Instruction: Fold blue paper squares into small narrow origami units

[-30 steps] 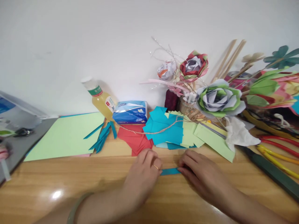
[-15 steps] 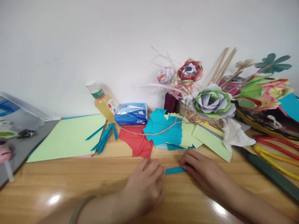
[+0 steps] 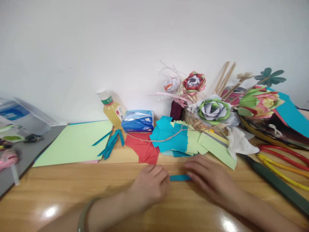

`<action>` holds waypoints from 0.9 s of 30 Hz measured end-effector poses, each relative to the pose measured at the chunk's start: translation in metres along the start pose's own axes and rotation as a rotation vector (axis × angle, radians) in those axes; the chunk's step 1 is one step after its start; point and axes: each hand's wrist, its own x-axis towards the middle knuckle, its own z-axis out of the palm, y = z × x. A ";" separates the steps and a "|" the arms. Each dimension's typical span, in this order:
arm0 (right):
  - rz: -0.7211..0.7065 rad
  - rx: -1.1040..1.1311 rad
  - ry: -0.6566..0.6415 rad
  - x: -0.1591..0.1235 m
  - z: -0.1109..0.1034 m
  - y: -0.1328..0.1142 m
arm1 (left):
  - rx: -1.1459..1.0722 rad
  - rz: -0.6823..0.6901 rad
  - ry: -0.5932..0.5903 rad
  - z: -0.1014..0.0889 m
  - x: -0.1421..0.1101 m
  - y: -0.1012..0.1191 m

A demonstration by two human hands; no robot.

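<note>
A narrow blue paper strip lies between my two hands on the wooden table. My left hand, fingers curled, covers the strip's left end and is closed on it. The right end runs under the fingers of my right hand, which are bent and pressed together over it. The fingertips of both hands are partly hidden. Just beyond the hands lie overlapping red paper pieces and a stack of blue paper pieces, with a thin brown cord across them.
Light green sheets and folded blue strips lie left. A juice bottle and tissue pack stand by the wall. Paper flowers, scissors with red handles, yellow handles and a dark green tool are at right.
The view has shifted slightly. The strip lies more level, and my right hand has come a little further over its right end. My left hand stays on the left end.
</note>
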 end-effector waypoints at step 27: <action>-0.063 -0.093 0.009 -0.011 0.021 -0.005 | -0.096 -0.043 -0.281 -0.013 0.003 0.008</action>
